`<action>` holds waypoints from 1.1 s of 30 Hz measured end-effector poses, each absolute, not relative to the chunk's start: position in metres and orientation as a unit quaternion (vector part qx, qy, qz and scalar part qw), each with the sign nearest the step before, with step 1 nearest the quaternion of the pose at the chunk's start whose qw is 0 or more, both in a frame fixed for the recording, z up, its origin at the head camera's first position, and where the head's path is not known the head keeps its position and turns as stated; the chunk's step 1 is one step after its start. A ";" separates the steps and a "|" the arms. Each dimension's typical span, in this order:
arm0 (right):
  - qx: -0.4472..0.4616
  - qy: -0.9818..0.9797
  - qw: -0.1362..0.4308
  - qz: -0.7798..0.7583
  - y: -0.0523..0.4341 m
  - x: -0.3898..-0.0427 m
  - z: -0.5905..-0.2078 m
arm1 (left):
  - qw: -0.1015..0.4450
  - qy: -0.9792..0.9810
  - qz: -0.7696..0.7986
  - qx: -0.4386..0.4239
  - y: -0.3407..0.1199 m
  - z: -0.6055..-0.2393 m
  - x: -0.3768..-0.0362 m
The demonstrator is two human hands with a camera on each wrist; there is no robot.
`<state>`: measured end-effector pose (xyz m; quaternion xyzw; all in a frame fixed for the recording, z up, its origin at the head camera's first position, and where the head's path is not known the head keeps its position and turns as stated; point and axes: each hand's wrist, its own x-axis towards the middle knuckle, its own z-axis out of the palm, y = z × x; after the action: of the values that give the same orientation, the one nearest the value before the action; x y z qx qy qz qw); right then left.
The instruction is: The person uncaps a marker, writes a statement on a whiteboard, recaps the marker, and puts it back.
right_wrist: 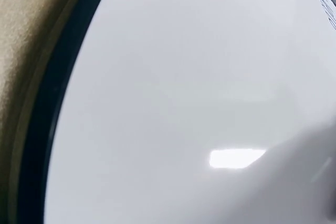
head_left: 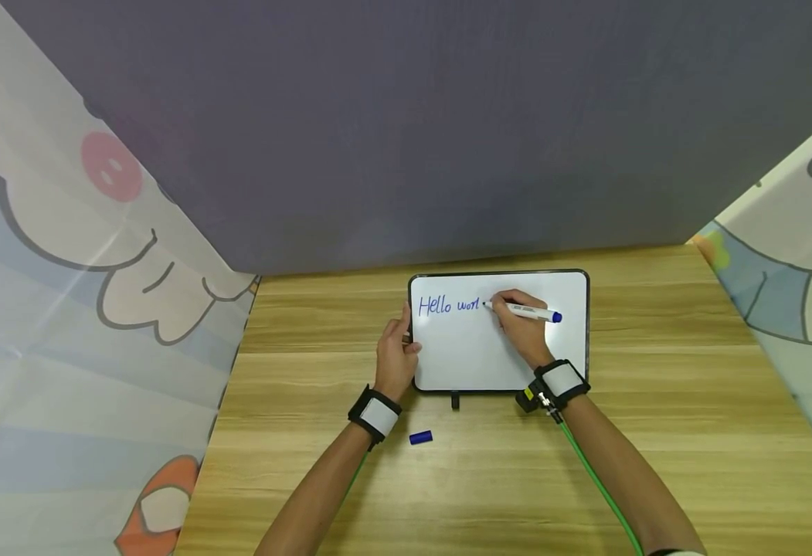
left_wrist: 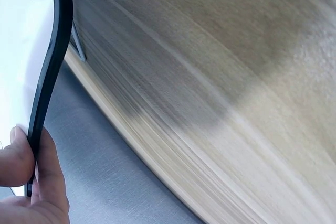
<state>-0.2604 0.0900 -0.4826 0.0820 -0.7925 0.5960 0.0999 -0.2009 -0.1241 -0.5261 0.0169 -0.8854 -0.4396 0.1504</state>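
A whiteboard (head_left: pixel 475 359) with a black frame bears blue handwriting (head_left: pixel 440 306) that reads "Hello" and then about "worl". My left hand (head_left: pixel 395 357) grips its left edge, thumb on the white face and fingers (left_wrist: pixel 51 174) behind the frame in the left wrist view. In my right hand (head_left: pixel 525 333) is a white marker (head_left: pixel 532 313) with a blue end, its tip at the last letter. The right wrist view takes in mostly the white surface (right_wrist: pixel 157 77), with a bright reflection; the marker is out of that view.
A blue marker cap (head_left: pixel 421 438) lies on the wooden table (head_left: pixel 308 340) below the board. One small black piece (head_left: pixel 455 400) juts from the board's lower edge. Behind rises a grey panel (head_left: pixel 406 139); printed cartoon sheets (head_left: pixel 51 309) flank the table. A green cable (head_left: pixel 596 479) trails along my right forearm.
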 end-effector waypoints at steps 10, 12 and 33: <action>0.086 -0.795 0.104 0.592 0.090 -0.262 -0.485 | 0.152 -0.885 -0.440 0.018 -0.124 -0.527 -0.202; 0.092 -0.796 0.105 0.589 0.090 -0.263 -0.486 | 0.152 -0.885 -0.440 0.017 -0.124 -0.527 -0.202; 0.083 -0.799 0.122 0.584 0.091 -0.265 -0.487 | 0.162 -0.887 -0.433 0.013 -0.123 -0.528 -0.203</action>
<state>-0.2648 0.0913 -0.4866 0.0827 -0.7985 0.5835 0.1224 -0.2029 -0.1233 -0.5276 0.0134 -0.8866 -0.4333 0.1615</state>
